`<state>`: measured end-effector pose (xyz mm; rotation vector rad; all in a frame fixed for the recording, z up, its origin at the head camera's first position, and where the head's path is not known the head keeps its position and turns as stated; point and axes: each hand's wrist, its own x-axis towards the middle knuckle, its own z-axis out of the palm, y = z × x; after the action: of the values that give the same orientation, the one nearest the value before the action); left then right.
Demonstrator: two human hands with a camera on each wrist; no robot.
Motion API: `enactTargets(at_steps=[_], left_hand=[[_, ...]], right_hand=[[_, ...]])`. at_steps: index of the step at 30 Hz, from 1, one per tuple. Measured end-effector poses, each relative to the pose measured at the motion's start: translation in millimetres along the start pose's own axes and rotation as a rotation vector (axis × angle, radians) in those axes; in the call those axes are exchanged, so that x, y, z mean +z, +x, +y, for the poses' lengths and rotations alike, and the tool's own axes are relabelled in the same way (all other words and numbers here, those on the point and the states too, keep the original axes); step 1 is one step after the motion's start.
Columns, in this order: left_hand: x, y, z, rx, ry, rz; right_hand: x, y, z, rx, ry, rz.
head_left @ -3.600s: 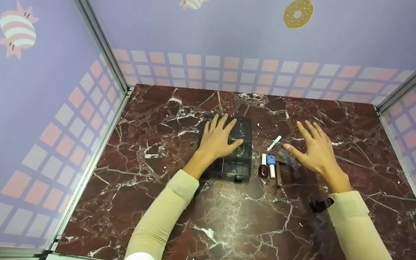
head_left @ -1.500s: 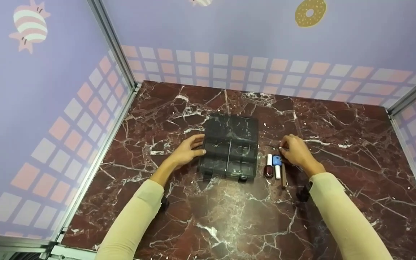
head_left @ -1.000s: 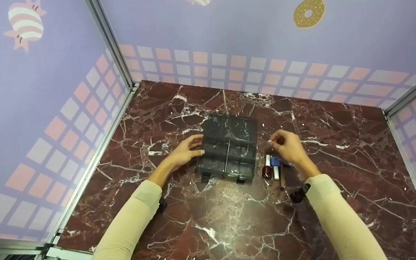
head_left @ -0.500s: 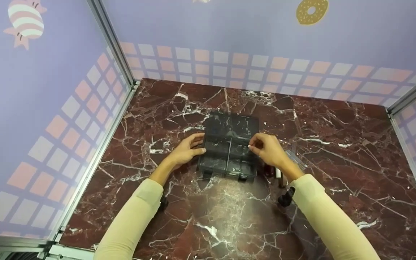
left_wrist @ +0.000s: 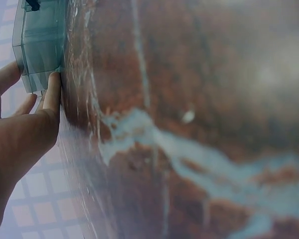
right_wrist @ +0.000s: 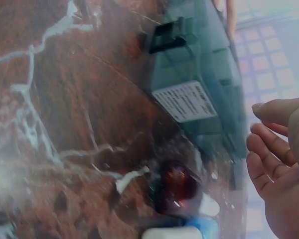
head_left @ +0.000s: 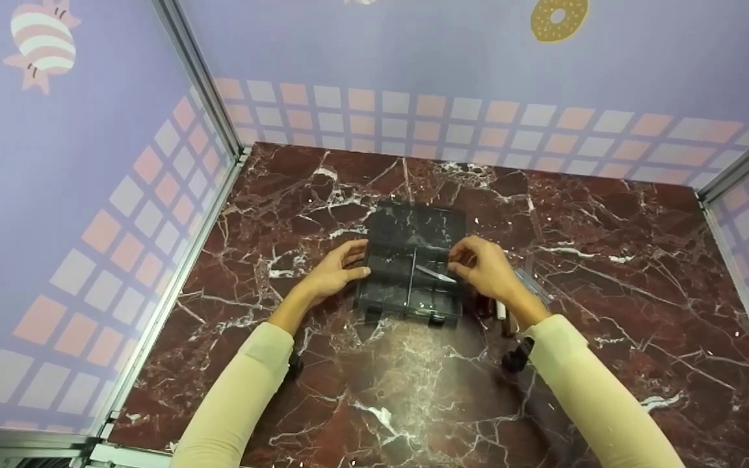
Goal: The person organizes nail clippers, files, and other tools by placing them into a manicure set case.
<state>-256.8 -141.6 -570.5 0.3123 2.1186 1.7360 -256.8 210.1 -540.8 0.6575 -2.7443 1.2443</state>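
pale purple walls (head_left: pixel 413 52) with pink and white squares stood at twelve, nine and three o'clock round a dark red table (head_left: pixel 322 403), glossy and jagged with white veins. near its middle sat a smoky, see-through plastic box (head_left: pixel 387 266), a hard rectangle split by thin dividers, with a black latch (head_left: pixel 436 319) at five o'clock.

at the box's nine o'clock, the left hand (head_left: pixel 334 272) rested its extended fingers and thumb against the side; light, steady pressure there seemed best, enough to stop the smooth base sliding. at three o'clock, the right hand (head_left: pixel 485 266) hung over the edge, fingers loosely curved, with nothing visible between them.

just past that wrist lay flat, clear plastic pieces (head_left: pixel 534 286). at four o'clock, just beside the box, stood or lay a rounded, shiny dark red bottle (right_wrist: pixel 177 186), with a blue bottle (right_wrist: pixel 209 226) next to it.

smallest was a slim white stick (head_left: pixel 436 273), right of the box's long divider, slanting from ten to four o'clock; whether it touched the compartment floor could not be told. a gentle fingertip nudge, lining it up with the walls, would probably have seated it flat.
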Motion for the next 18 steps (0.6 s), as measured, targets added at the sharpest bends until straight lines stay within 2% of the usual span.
enactTargets(at_steps=[4, 10, 15, 18], left_hand=[[0.4, 1.4, -0.2, -0.007, -0.018, -0.001], [0.5, 0.7, 1.5, -0.014, -0.010, -0.008], [-0.3, -1.4, 3.1, -0.016, 0.019, -0.007], [0.0, -2.0, 3.1, -0.014, 0.015, -0.006]], right_hand=[[-24, -5, 8, 0.029, -0.003, 0.031], [-59, -26, 39, 0.057, -0.125, 0.059], [-77, -53, 66, 0.064, -0.232, 0.070], [-83, -66, 77, 0.089, -0.253, 0.078]])
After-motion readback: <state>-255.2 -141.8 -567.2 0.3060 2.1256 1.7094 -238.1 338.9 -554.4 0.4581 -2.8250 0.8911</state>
